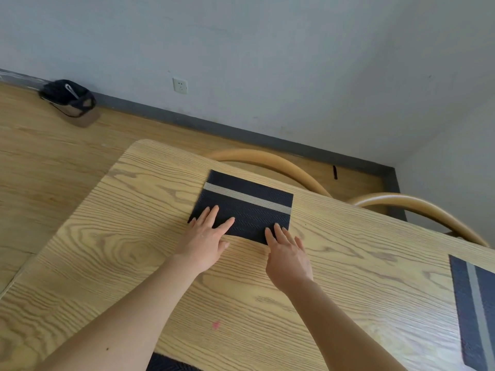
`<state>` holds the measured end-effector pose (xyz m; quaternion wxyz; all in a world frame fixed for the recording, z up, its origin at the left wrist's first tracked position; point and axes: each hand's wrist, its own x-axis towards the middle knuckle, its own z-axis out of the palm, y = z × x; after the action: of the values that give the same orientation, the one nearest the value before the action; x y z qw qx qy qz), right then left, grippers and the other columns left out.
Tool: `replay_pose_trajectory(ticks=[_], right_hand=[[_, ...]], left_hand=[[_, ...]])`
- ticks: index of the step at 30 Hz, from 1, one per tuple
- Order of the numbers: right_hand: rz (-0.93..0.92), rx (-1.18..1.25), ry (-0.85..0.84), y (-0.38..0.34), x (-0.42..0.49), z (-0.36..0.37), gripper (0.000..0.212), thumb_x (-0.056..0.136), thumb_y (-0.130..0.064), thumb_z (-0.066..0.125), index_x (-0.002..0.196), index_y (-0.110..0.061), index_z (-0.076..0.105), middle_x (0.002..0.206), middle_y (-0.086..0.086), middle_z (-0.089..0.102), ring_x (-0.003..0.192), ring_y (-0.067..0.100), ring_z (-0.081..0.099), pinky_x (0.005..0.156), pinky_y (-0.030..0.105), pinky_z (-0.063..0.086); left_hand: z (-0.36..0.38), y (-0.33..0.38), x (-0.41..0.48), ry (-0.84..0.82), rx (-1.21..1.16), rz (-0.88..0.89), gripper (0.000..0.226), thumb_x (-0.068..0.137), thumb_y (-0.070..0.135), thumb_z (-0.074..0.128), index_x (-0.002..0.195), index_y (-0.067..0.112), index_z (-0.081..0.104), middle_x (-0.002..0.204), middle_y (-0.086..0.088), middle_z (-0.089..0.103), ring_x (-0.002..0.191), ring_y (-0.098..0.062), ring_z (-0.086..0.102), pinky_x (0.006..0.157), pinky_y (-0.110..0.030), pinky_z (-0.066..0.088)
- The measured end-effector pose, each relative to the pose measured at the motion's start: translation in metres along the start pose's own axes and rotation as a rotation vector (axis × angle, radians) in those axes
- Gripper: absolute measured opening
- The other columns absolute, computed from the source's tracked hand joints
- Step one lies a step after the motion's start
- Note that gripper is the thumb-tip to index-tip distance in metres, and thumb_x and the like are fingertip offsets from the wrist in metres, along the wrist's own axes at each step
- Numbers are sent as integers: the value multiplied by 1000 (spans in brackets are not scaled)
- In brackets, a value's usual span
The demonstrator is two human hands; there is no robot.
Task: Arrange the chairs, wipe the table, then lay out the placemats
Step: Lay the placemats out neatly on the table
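Observation:
A dark placemat with a pale stripe lies flat near the far edge of the wooden table. My left hand rests with straight fingers on its near left corner. My right hand lies flat with its fingertips on the near right corner. A second dark placemat with a grey stripe lies at the table's right end. A sliver of another dark mat shows at the near edge between my arms. Two chairs with curved wooden backs stand behind the far side.
A dark bag sits on the wooden floor by the wall at the far left. A wall socket is above the grey skirting. A small pink mark is on the tabletop near me.

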<state>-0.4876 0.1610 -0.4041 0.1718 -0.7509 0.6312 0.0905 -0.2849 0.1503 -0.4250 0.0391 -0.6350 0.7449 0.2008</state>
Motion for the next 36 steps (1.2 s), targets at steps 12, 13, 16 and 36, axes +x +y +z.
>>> replay_pose_trajectory(ticks=[12, 13, 16, 36], right_hand=[[0, 149, 12, 5, -17, -16, 75, 92, -6, 42, 154, -27, 7, 163, 3, 1, 150, 20, -1, 120, 40, 10], [-3, 168, 52, 8, -22, -16, 72, 92, -6, 42, 154, -27, 10, 163, 3, 3, 150, 19, -1, 120, 39, 10], [12, 219, 94, 23, -40, -18, 67, 92, -5, 40, 152, -27, 21, 162, 1, 12, 149, 17, 4, 121, 37, 13], [345, 339, 166, 238, -227, -29, 34, 95, -17, 51, 125, -29, 61, 131, -9, 59, 124, 11, 49, 99, 24, 39]], left_hand=[[-17, 18, -6, 77, -43, 50, 76, 93, 52, 43, 148, 38, -7, 158, -1, -17, 146, -18, -14, 117, -45, 4], [-17, 25, -8, 115, -56, 80, 76, 93, 52, 44, 149, 38, -6, 159, -1, -16, 146, -18, -13, 117, -45, 4], [-19, 55, -16, 116, -82, 148, 73, 93, 52, 43, 150, 37, 0, 160, 0, -10, 147, -19, -8, 117, -45, 7], [2, 299, -60, -58, -47, 515, 48, 96, 36, 48, 142, 27, 37, 158, -1, 14, 143, -22, 17, 116, -38, 14]])
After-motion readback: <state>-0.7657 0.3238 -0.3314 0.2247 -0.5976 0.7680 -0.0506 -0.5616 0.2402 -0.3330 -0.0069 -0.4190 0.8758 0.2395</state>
